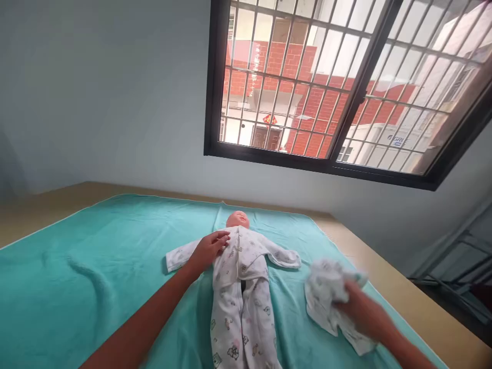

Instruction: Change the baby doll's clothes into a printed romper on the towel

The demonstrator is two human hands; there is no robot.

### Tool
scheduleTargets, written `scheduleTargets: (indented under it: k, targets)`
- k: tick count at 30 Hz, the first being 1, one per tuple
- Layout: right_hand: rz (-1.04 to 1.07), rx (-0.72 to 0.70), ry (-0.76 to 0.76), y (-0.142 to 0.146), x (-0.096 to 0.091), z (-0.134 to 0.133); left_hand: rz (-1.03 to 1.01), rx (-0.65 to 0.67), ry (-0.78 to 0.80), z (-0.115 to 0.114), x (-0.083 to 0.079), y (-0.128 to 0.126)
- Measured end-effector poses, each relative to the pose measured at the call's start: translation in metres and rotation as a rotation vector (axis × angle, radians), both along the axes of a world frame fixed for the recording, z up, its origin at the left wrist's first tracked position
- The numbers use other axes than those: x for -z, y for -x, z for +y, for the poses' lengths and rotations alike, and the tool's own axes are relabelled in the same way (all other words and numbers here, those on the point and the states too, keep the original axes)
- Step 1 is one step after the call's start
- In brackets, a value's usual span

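Note:
A baby doll [239, 219] lies on its back, dressed in a white patterned top [246, 256] with its sleeves spread out. White patterned trousers [226, 323] cover its legs, and a small dark patch shows between top and trousers. My left hand [210, 248] rests on the doll's chest at the left side, fingers stretched out and holding nothing. To the right of the doll, my right hand [355, 305], blurred by motion, grips a crumpled white patterned baby garment [326, 289]. Which kind of garment it is, I cannot make out.
A turquoise blanket [126, 246] with some wrinkles lies under the doll on a wooden-coloured surface [369, 256]. Behind it stands a pale wall [115, 102] with a barred window [292, 77]. A metal frame [457, 251] is at the far right.

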State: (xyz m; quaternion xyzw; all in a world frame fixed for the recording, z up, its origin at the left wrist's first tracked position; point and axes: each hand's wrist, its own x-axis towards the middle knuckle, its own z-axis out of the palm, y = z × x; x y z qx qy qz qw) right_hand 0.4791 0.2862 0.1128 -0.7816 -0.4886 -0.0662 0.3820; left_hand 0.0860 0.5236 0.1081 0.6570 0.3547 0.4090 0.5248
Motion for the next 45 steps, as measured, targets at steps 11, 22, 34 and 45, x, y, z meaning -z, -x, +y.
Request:
scheduleTargets:
  k: [11, 22, 34, 45]
  targets:
    - [-0.200, -0.130, 0.541, 0.000, -0.048, 0.051, 0.029, -0.232, -0.164, 0.057, -0.002, -0.051]
    - [-0.082, -0.429, 0.213, 0.205, -0.013, 0.260, 0.053, -0.179, -0.217, 0.076, 0.037, -0.066]
    - [-0.100, -0.463, 0.202, 0.202, 0.005, 0.268, 0.180, -0.111, -0.359, 0.083, 0.040, -0.062]
    - [0.073, -0.353, 0.057, 0.191, 0.022, 0.271, 0.263, -0.089, -0.434, 0.080, 0.037, -0.064]
